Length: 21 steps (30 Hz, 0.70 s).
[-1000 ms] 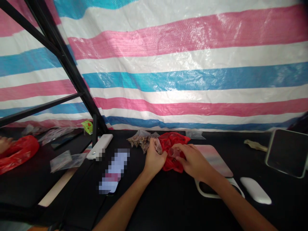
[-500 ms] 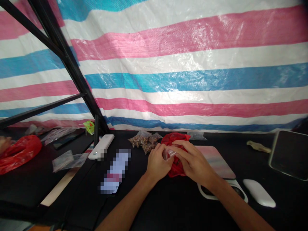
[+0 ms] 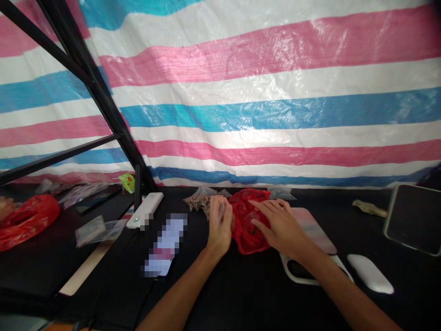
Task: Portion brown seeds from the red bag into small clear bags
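A small clear plastic bag [image 3: 221, 212] is pinched in my left hand [image 3: 217, 234], just left of a crumpled red plastic bag [image 3: 251, 246]. My right hand [image 3: 284, 230] reaches over the red bag's right side with its fingers apart. Its fingertips are at the bag's mouth, and I see nothing held in them. Small dark bits show inside the red bag, too small to name. Behind my left hand lie filled clear bags [image 3: 198, 200] of small brown pieces, partly covered by the hand.
A phone [image 3: 165, 246] and a white power strip [image 3: 146, 209] lie left. Under my right forearm are a pinkish flat case [image 3: 315, 230] and a white-rimmed object [image 3: 292, 273]. A white mouse [image 3: 370, 273] and a tablet [image 3: 418, 220] are right. Another person's hand [image 3: 6, 207] touches a red bag [image 3: 37, 216] far left.
My hands have moved apart. The left shifted slightly left with the clear bag, and the right opened out over the red bag, which is now more exposed.
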Motion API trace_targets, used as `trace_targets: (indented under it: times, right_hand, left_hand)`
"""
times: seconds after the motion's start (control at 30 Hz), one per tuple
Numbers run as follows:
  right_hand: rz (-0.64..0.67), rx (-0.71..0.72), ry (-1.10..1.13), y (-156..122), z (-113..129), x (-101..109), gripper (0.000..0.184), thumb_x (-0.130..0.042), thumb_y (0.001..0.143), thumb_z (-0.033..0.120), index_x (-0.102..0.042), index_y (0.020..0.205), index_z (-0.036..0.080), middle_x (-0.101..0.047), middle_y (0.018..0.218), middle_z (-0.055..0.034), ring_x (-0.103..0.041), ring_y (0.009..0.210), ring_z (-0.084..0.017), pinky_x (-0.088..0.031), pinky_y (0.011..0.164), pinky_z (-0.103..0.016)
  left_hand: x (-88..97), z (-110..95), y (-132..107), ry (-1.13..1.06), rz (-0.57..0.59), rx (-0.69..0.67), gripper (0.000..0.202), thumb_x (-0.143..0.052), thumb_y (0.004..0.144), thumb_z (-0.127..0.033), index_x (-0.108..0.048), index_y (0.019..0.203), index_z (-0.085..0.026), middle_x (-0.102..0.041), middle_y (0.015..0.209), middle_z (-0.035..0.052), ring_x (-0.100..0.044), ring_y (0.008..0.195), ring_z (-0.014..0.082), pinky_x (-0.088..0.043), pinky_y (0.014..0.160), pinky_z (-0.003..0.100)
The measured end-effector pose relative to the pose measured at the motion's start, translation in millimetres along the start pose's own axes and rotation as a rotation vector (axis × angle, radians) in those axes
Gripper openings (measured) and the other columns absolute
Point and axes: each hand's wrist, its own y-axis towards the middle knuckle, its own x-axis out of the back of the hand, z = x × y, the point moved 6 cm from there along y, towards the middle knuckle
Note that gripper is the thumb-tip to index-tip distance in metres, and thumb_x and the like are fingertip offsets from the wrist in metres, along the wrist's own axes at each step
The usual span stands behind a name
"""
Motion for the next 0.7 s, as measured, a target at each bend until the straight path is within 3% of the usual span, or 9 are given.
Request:
trace_targets:
  times: [0.1,0.3,0.4,0.47,0.57,0.63,0.7]
  right_hand:
    - [0.039,0.021,0.088,-1,11,-5,0.057,-0.068,0.094,0.038,-0.052,0.147,0.028,-0.067,0.134,-0.0109,-0.059,0.124,-0.033,-0.034,0.111,-0.058]
    - [-0.022,0.008,0.364,-6,33,-11,0.072,-0.075,0.089,0.043,-0.041,0.151,0.031,-0.057,0.149,-0.0100,-0.053,0.134,-0.032,-0.042,0.110,-0.050]
    - [-0.044,-0.045,0.409,-7,29,-12,0.062,-0.072,0.091,0.038,-0.045,0.146,0.031,-0.060,0.144,-0.0096,-0.058,0.128,-0.031,-0.047,0.107,-0.049]
    - [-0.038,-0.074,0.406,-5,21,-5,0.053,-0.067,0.093,0.036,-0.047,0.143,0.031,-0.064,0.139,-0.0083,-0.062,0.122,-0.030,-0.048,0.106,-0.049]
    - [-0.082,-0.117,0.344,-2,-4,20,0.050,-0.064,0.093,0.033,-0.048,0.140,0.030,-0.068,0.131,-0.0085,-0.065,0.115,-0.030,-0.049,0.102,-0.048]
    - [-0.121,-0.161,0.230,-2,-29,39,0.047,-0.063,0.091,0.031,-0.051,0.137,0.029,-0.070,0.127,-0.0089,-0.067,0.110,-0.031,-0.050,0.098,-0.046]
    - [-0.033,-0.205,0.141,-5,-56,46,0.043,-0.062,0.089,0.028,-0.056,0.131,0.029,-0.075,0.113,-0.0071,-0.071,0.099,-0.030,-0.051,0.088,-0.042]
  left_hand:
    - [-2.9,2,1,-0.148,0.063,0.034,0.036,-0.032,0.108,-0.047,-0.056,0.098,-0.022,-0.054,0.101,0.0046,-0.054,0.100,0.0208,-0.045,0.096,0.034]
    - [-23.9,1,-11,-0.220,0.309,0.118,0.049,-0.027,0.108,-0.053,-0.060,0.132,-0.027,-0.052,0.135,0.0083,-0.048,0.133,0.0230,-0.035,0.120,0.039]
    - [-28.4,0,-16,-0.267,0.406,0.122,0.057,-0.023,0.107,-0.058,-0.053,0.145,-0.029,-0.047,0.146,0.0094,-0.042,0.142,0.0243,-0.031,0.125,0.041]
    - [-26.9,0,-15,-0.269,0.417,0.081,0.061,-0.022,0.106,-0.062,-0.049,0.150,-0.031,-0.046,0.148,0.0096,-0.041,0.143,0.0252,-0.031,0.125,0.043]
    - [-20.2,1,-8,-0.114,0.331,0.037,0.055,-0.019,0.108,-0.054,-0.051,0.147,-0.031,-0.050,0.143,0.0090,-0.044,0.138,0.0248,-0.031,0.123,0.046]
    - [-16.7,5,-4,0.069,0.265,0.045,0.045,-0.026,0.109,-0.044,-0.057,0.139,-0.029,-0.055,0.134,0.0091,-0.048,0.130,0.0249,-0.033,0.120,0.048]
    - [-16.0,9,-2,0.224,0.239,0.056,0.031,-0.043,0.105,-0.033,-0.062,0.127,-0.025,-0.058,0.125,0.0091,-0.050,0.122,0.0258,-0.037,0.115,0.048]
